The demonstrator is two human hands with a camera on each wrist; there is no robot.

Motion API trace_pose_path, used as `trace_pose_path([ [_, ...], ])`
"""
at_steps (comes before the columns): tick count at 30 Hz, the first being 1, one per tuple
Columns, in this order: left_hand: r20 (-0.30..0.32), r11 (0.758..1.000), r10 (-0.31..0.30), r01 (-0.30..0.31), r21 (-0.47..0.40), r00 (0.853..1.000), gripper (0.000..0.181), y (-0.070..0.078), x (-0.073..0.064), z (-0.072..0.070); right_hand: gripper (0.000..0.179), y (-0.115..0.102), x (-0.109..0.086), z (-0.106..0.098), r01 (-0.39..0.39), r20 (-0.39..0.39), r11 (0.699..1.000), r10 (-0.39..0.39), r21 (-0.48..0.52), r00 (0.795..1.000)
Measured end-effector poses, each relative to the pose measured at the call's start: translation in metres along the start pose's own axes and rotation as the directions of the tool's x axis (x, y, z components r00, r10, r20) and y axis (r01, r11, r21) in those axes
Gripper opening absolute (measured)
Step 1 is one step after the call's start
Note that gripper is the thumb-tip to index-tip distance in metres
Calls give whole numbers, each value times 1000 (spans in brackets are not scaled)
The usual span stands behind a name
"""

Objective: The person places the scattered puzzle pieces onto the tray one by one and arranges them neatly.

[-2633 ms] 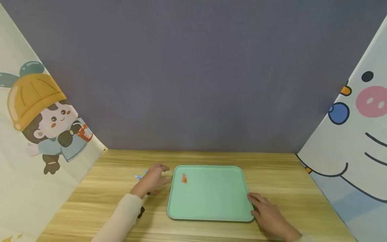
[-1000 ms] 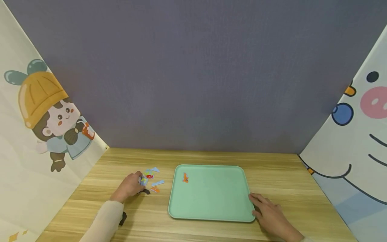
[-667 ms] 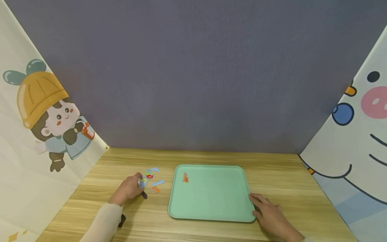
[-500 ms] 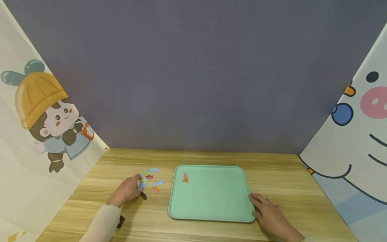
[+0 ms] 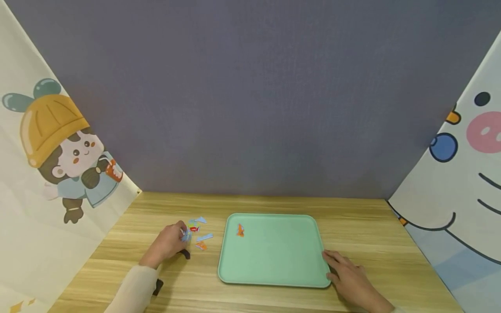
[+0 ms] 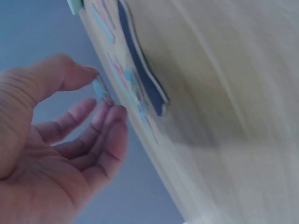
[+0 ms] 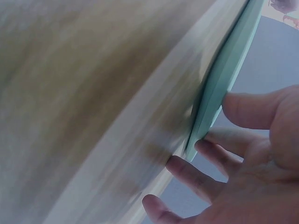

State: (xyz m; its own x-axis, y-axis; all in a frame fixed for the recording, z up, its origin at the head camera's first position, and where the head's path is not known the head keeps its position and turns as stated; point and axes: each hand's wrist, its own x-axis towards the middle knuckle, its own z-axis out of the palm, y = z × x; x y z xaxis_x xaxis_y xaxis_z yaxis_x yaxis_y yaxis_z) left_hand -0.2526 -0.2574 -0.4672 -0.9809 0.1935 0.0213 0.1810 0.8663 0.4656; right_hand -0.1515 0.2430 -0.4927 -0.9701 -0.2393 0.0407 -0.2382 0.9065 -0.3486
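Note:
My left hand (image 5: 166, 243) is over the small pile of flat, colourful puzzle pieces left of the tray. Between its thumb and fingertips it pinches a thin light-blue puzzle piece (image 6: 100, 88), seen edge-on in the left wrist view. A dark curved piece (image 5: 184, 253) lies right beside this hand. Around it are a red-and-green piece (image 5: 194, 228), a blue strip (image 5: 205, 237) and an orange piece (image 5: 201, 245). My right hand (image 5: 348, 276) rests at the right edge of the mint-green tray (image 5: 274, 256), thumb and fingers against its rim, the other fingers loosely spread.
Inside the tray, near its upper left corner, lies one orange puzzle piece (image 5: 240, 230). The wooden table (image 5: 352, 217) ends at a grey panel (image 5: 258, 108) at the back, with printed cloths on both sides.
My left hand has moved from the tray's left edge back to the pile and now pinches a piece. The dark piece has shifted slightly toward the front. The right hand stays at the tray.

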Motion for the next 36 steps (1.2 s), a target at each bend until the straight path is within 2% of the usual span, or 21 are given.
trace_pose_path([
  [5,-25,996,67,-69,-49,997,21,15,3,4,52,0,0,0,1,-4,1000,-1,-1,1000],
  [9,-36,983,158,-160,-89,987,17,28,3,8,52,1,0,1,7,-9,1000,-7,-3,1000],
  [12,-47,967,235,-239,-93,971,15,37,4,12,51,1,0,1,9,-11,1000,-9,-1,1000],
  [17,-57,933,353,-355,-56,934,11,55,6,24,52,2,0,1,0,-6,1000,0,-2,1000],
  [25,17,910,413,-412,-43,911,10,82,8,44,51,3,0,2,1,-10,1000,-1,-4,1000],
  [29,45,896,445,-444,-33,895,11,89,11,52,51,3,-1,2,1,-10,1000,-1,-6,1000],
  [36,86,879,472,-476,27,877,10,95,14,62,51,3,0,2,1,-14,1000,-2,-7,1000],
])
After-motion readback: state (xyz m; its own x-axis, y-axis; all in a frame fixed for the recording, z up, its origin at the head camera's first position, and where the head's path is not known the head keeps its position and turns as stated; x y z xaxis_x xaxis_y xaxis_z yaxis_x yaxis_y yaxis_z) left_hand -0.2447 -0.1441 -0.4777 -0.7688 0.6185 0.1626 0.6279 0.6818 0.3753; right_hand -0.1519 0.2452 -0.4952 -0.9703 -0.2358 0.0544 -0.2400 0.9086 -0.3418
